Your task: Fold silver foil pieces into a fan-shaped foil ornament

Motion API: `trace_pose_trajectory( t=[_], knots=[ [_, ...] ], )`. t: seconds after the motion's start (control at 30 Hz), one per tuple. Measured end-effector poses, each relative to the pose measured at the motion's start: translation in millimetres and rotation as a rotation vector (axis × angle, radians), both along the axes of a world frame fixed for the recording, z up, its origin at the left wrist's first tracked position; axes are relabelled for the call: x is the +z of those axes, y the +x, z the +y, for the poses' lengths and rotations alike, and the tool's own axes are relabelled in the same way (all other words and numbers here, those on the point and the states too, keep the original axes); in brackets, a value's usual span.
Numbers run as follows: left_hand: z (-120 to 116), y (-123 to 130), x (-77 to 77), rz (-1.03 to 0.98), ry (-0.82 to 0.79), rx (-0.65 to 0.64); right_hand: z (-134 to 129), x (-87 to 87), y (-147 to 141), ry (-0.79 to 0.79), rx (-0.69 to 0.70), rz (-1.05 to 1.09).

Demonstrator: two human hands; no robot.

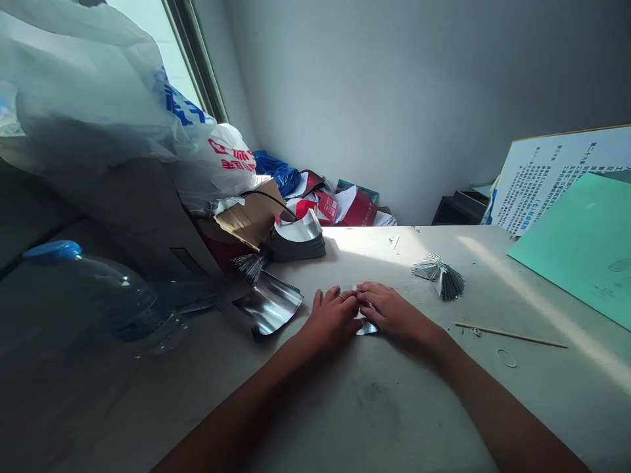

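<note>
My left hand (pixel 332 320) and my right hand (pixel 392 312) rest on the pale tabletop (pixel 394 420), their fingertips meeting over a small piece of folded silver foil (pixel 367 328). Most of that foil is hidden under my fingers. To the right of my right hand sits a pleated, fan-shaped foil piece (pixel 438 277). Left of my left hand lies a curved silver foil sheet (pixel 269 303), with a finely pleated foil bundle (pixel 249 266) behind it.
A thin wooden stick (pixel 510 335) and a rubber band (pixel 506 358) lie at the right. A mint-green card (pixel 576 243) and a printed board (pixel 547 177) stand beyond. A blue-capped plastic bottle (pixel 98 295), plastic bags (pixel 98 98) and piled papers (pixel 345 207) crowd the left and back.
</note>
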State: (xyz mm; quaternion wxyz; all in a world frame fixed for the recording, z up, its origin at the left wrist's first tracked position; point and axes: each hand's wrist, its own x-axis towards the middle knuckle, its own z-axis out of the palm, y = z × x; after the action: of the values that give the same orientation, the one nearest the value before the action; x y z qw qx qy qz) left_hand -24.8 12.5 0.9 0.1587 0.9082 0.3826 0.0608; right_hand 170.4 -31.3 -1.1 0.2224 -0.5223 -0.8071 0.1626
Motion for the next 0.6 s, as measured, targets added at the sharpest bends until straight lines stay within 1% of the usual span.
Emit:
trace_pose_trajectory(
  t=[0.1, 0.17, 0.27, 0.43, 0.6],
  knots=[
    [2.1, -2.0, -4.5, -0.006, 0.002, -0.012, 3.3, -0.4, 5.6, 0.046, -0.001, 0.058],
    [2.3, -3.1, -4.4, -0.004, -0.009, -0.017, 4.4, -1.1, 8.7, 0.060, -0.024, 0.050],
    [0.3, -4.1, 0.1, 0.000, -0.021, -0.034, 4.4, -1.9, 11.2, 0.043, -0.048, 0.023],
    [-4.5, -3.9, 9.4, 0.018, 0.000, -0.025, 4.4, -1.8, 13.7, 0.013, -0.058, 0.077],
    [-2.9, -5.4, 6.8, 0.038, 0.036, -0.051, 7.5, -4.3, 17.8, -0.001, -0.040, 0.066]
  ],
)
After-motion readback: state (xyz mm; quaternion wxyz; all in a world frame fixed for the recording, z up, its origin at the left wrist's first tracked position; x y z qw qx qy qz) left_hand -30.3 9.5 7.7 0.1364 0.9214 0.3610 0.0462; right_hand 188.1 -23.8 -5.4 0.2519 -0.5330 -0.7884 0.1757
